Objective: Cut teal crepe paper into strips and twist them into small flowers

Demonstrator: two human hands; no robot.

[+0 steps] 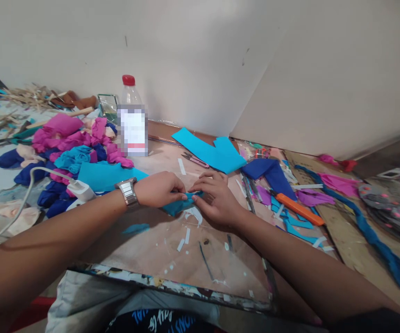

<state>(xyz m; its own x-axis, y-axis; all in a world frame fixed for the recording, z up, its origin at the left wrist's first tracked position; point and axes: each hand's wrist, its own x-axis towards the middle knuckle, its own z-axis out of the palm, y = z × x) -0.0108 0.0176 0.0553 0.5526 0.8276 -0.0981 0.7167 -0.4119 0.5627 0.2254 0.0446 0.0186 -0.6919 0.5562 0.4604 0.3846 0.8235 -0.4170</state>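
Two bare forearms (71,233) are extending nearest, from eight and four o'clock. At clock-centre, left hand (160,188) and right hand (217,199) are both pinching one teal cloth piece (174,207), grip closed, above the tabletop (127,254). One red-capped bottle (132,125) is standing toward eleven.

On the pale brown flat board (151,254) there lie a bright blue V-shaped strip (207,151), pink-handled metal snips (199,161) and small white rectangular scraps (181,245).
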